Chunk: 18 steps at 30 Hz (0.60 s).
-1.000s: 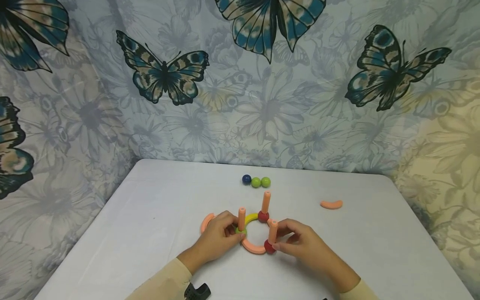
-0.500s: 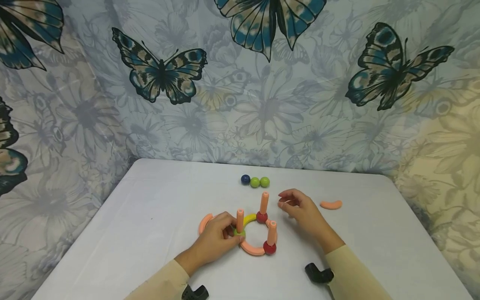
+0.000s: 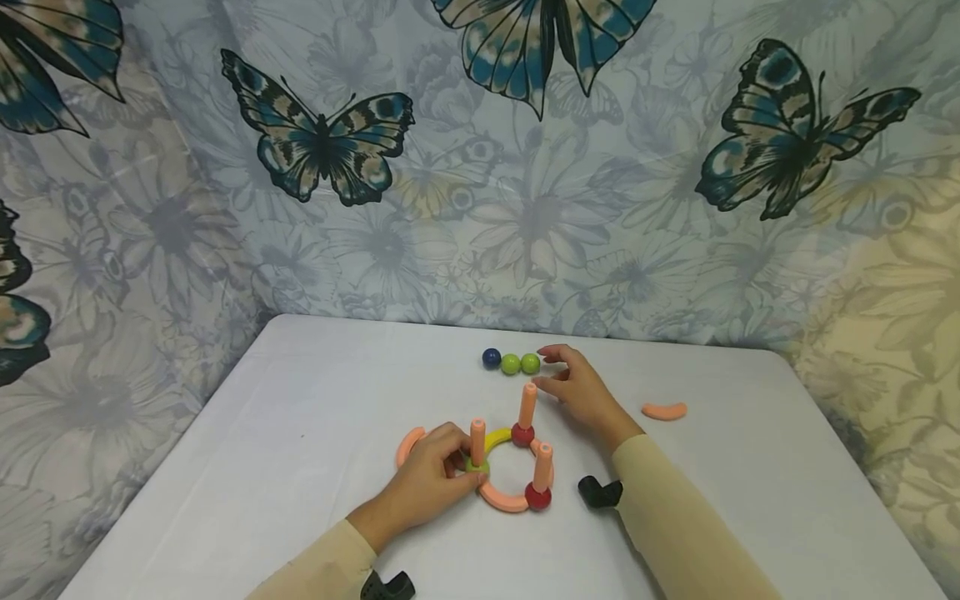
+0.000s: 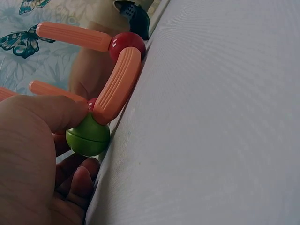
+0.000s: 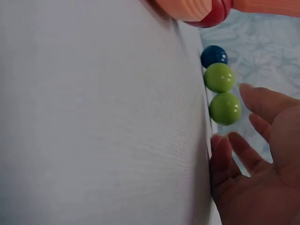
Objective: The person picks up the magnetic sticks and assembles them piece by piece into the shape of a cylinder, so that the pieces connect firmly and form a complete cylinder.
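Note:
A ring of curved pieces and balls lies mid-table, with orange sticks standing up from its balls. My left hand (image 3: 431,471) pinches the ring's green ball (image 4: 88,135) between thumb and fingers. Two red balls (image 3: 537,497) sit on the ring's right side, joined by curved orange pieces (image 3: 504,501); a yellow curved piece (image 3: 498,437) runs along the back. Behind the ring, my right hand (image 3: 585,396) reaches with parted fingers beside the right one of two loose green balls (image 5: 225,108). It holds nothing. A dark blue ball (image 3: 491,359) stands at the row's left end.
One loose curved orange piece (image 3: 664,412) lies at the right of the white table (image 3: 225,467). Another orange curve (image 3: 408,446) shows partly behind my left hand. A butterfly-patterned cloth (image 3: 540,225) hangs behind the table's far edge.
My right hand has let go of the front red ball and moved away, back past the ring to the loose balls. My left hand has kept its grip on the ring's green ball.

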Motion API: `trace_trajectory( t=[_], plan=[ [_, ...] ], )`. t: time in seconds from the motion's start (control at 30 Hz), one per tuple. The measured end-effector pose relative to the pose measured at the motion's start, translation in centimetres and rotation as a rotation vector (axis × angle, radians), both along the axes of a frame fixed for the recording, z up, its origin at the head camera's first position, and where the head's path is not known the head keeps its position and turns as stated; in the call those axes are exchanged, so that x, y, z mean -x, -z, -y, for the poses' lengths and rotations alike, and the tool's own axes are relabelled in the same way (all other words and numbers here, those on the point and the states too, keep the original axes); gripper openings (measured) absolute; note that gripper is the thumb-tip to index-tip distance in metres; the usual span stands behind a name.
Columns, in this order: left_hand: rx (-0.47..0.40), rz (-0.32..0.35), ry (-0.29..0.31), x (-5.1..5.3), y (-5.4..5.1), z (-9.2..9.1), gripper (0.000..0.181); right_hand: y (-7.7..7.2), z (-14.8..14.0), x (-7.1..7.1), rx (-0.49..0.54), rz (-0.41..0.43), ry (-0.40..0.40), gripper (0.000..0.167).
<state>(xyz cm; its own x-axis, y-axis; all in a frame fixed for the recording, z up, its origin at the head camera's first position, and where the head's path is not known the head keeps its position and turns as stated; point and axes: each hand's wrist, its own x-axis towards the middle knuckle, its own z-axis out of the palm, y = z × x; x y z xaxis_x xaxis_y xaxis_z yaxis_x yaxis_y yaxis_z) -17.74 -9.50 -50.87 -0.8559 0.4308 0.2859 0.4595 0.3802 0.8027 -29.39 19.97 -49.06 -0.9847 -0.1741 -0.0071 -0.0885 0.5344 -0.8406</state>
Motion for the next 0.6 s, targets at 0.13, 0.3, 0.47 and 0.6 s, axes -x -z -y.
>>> trace_trajectory(
  t=[0.13, 0.3, 0.47, 0.6],
  plan=[
    [0.0, -0.003, 0.003, 0.0, -0.1, 0.0, 0.023, -0.2, 0.5, 0.7, -0.101, -0.051, -0.057, 0.051],
    [-0.004, -0.022, 0.015, 0.1, -0.1, 0.0, 0.024, -0.4, 0.9, 0.9, -0.174, -0.087, -0.029, 0.036],
    [-0.007, -0.026, 0.02, 0.1, 0.0, 0.1, 0.025, -0.1, 0.8, 0.6, -0.168, -0.074, 0.038, 0.028],
    [-0.01, -0.02, 0.019, 0.1, 0.1, 0.2, 0.025, 0.4, 0.3, -0.4, -0.088, -0.046, 0.102, 0.033]
  ],
)
